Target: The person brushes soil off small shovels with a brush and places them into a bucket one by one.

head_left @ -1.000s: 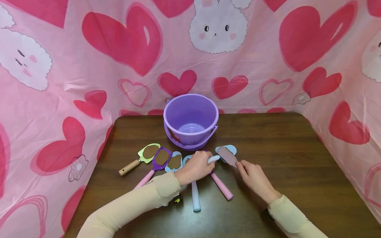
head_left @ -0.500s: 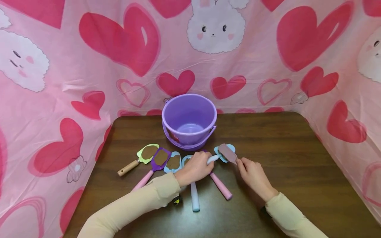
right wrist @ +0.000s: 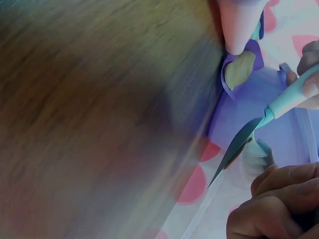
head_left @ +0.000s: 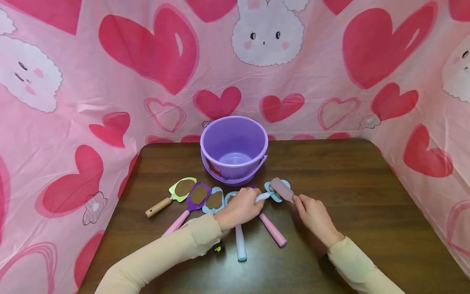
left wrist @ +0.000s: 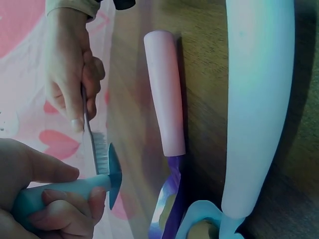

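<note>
My left hand (head_left: 240, 208) grips the pale blue handle of a small shovel (head_left: 262, 197) with a scalloped blue head, held above the table. With my right hand (head_left: 315, 220) I pinch a flat-backed, dull-pink brush (head_left: 282, 189), which lies across that head. In the left wrist view the brush's bristles (left wrist: 101, 154) face the shovel head (left wrist: 115, 172). A brown patch shows on the head in the right wrist view. Under and beside my left arm lie a green-headed shovel (head_left: 175, 195), purple-headed shovels with pink handles (head_left: 273, 230), and blue ones (head_left: 240, 243). Brown patches mark several heads.
Behind the shovels stands a purple bucket (head_left: 235, 163), its handle lowered toward the front. The dark wooden table (head_left: 349, 175) extends to the right. Pink heart-print cloth (head_left: 312, 77) hangs at the back and both sides.
The brush has shifted and turned slightly over the shovel head, more of which now shows beneath it. The left hand keeps its hold, and the other shovels lie as before.
</note>
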Demonstrator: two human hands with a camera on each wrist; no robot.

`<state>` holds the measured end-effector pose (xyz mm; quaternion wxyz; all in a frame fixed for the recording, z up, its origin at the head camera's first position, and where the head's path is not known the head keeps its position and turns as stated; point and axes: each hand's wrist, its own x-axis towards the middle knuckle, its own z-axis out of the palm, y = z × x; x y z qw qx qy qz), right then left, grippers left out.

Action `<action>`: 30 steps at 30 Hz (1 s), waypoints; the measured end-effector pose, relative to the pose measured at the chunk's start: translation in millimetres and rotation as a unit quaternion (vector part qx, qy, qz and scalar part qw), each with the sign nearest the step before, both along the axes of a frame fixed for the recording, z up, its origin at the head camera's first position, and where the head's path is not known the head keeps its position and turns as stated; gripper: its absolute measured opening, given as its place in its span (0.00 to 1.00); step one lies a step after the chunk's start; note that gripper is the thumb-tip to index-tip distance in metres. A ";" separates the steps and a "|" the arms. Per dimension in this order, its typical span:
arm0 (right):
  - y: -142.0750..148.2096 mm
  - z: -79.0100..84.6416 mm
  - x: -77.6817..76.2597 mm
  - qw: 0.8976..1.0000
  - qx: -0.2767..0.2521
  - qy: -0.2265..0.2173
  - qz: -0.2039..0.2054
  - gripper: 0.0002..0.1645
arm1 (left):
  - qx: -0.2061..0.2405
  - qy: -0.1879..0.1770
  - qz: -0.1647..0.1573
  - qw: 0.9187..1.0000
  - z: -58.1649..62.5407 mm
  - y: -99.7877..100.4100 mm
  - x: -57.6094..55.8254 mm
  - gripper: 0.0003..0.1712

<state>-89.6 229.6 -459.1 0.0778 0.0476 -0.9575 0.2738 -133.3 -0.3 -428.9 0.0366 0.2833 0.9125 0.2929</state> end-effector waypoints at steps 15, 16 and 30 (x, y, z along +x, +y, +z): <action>-5.2 3.3 6.3 0.999 -0.009 0.006 0.039 0.17 | 0.014 -0.032 0.022 0.999 3.4 1.4 -1.3 0.06; -4.6 3.2 5.8 0.999 -0.004 0.008 0.040 0.17 | 0.015 -0.036 0.021 0.999 3.7 1.0 -1.0 0.06; -4.7 5.0 6.3 0.999 -0.005 0.032 0.014 0.19 | 0.007 -0.026 0.010 1.000 5.4 0.3 1.6 0.05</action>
